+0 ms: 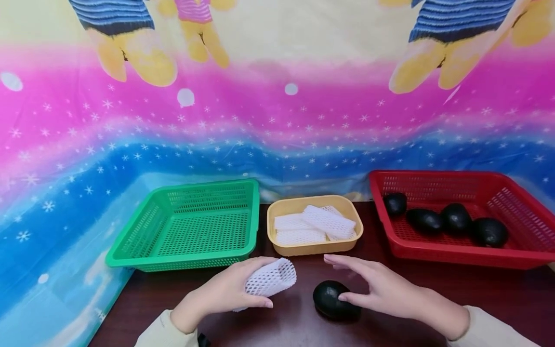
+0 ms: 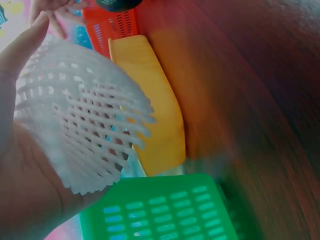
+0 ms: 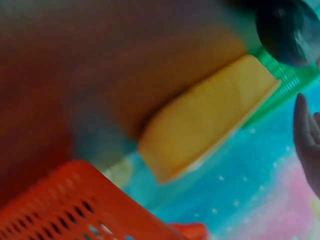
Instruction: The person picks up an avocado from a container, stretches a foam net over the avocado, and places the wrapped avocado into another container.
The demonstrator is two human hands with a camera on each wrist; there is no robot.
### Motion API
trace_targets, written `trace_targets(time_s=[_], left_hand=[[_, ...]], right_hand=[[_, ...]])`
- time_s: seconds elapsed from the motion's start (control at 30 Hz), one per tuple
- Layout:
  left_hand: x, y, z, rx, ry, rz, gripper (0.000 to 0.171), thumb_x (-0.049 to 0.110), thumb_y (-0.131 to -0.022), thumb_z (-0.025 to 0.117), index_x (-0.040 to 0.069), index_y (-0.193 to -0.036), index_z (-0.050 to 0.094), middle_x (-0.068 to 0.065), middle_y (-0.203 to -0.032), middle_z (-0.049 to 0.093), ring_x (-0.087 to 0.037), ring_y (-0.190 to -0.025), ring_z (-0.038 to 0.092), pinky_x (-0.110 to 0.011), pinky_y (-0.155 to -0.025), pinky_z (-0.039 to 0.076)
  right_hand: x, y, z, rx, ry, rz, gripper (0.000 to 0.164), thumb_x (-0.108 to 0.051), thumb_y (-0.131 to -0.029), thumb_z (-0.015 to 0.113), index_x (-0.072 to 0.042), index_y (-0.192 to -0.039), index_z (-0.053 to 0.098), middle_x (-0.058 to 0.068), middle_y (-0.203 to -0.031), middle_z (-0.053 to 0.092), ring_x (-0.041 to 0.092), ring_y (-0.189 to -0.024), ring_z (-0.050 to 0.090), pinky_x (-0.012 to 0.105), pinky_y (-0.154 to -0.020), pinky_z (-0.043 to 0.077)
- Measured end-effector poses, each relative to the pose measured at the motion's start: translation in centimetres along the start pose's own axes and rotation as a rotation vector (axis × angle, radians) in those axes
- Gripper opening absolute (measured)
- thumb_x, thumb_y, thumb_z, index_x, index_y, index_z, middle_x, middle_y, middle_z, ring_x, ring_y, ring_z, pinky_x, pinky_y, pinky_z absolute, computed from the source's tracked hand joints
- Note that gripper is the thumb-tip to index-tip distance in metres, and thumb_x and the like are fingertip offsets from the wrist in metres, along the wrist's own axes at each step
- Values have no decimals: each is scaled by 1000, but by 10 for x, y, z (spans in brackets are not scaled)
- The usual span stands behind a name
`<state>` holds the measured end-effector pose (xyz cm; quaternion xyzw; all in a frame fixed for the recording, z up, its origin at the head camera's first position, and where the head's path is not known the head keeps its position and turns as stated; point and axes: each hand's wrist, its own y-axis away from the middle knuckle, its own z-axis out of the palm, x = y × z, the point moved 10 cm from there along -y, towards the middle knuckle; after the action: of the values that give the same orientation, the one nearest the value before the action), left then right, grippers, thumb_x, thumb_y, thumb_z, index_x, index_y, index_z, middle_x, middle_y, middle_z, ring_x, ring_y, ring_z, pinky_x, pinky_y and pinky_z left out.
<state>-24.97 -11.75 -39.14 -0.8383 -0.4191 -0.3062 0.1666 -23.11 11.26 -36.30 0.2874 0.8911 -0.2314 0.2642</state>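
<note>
My left hand (image 1: pixel 230 288) grips a white foam net sleeve (image 1: pixel 271 278), whose open end faces right; the left wrist view shows the mesh of the sleeve (image 2: pixel 90 120) against the palm. A dark, smooth avocado (image 1: pixel 330 298) is low over the table front, right of the sleeve. Around its right side my right hand (image 1: pixel 381 289) is spread, fingers extended above and the thumb overlapping the fruit in the head view. The right wrist view has the avocado (image 3: pixel 287 32) at the top right, with a gap to the fingers (image 3: pixel 306 137). Whether the thumb touches it I cannot tell.
Behind the hands stands a yellow tub (image 1: pixel 314 248) with several white foam sleeves (image 1: pixel 328 221). To its left is a green basket (image 1: pixel 182 262); to its right, a red basket (image 1: pixel 459 258) holds several dark avocados (image 1: pixel 490 231). A patterned cloth (image 1: pixel 277 106) hangs behind the brown table (image 1: pixel 295 327).
</note>
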Motion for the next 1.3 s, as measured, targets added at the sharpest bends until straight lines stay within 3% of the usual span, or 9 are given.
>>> trace_targets(time_s=[0.23, 0.37, 0.57, 0.93, 1.2, 1.3], left_hand=[[-5, 0, 2, -12, -58, -4, 74, 49, -84, 83, 29, -148, 51, 9, -132, 59, -11, -114, 57, -39, -94, 52], [-7, -2, 2, -10, -73, -4, 74, 48, -84, 83, 28, -147, 52, 8, -132, 59, -11, -113, 57, -39, -93, 52], [-11, -5, 5, -16, -101, -4, 74, 48, -84, 83, 25, -147, 52, 5, -133, 59, -13, -113, 57, -39, -91, 53], [-13, -11, 7, -23, -106, 11, 73, 46, -84, 83, 24, -147, 53, 5, -132, 60, -12, -113, 57, -38, -93, 52], [-14, -12, 7, -24, -120, 5, 74, 46, -84, 84, 25, -147, 53, 5, -132, 59, -12, -112, 57, -38, -91, 53], [-13, -13, 7, -32, -127, 7, 75, 45, -84, 84, 23, -148, 52, 5, -132, 59, -12, -111, 57, -37, -90, 52]], right_hand=[[29, 15, 17, -24, 44, 133, 75, -48, -90, 77, -28, -155, 43, 1, -145, 57, 18, -128, 58, 37, -99, 52], [35, 18, 24, -51, 24, 166, 78, -49, -88, 79, -26, -154, 46, 0, -144, 57, 17, -129, 56, 36, -100, 51], [36, 18, 35, -60, -6, 101, 77, -41, -86, 83, -16, -151, 49, 0, -140, 59, 13, -123, 57, 32, -96, 52], [32, 16, 41, -62, 46, -17, 68, -35, -89, 82, -14, -147, 52, 0, -138, 59, 16, -125, 57, 33, -100, 50], [36, 14, 42, -113, 54, 64, 66, -25, -85, 85, -20, -143, 52, -7, -136, 57, 12, -123, 56, 33, -101, 50], [34, 13, 42, -116, 59, 59, 69, -21, -84, 86, -21, -143, 51, -8, -136, 56, 11, -122, 56, 33, -100, 50]])
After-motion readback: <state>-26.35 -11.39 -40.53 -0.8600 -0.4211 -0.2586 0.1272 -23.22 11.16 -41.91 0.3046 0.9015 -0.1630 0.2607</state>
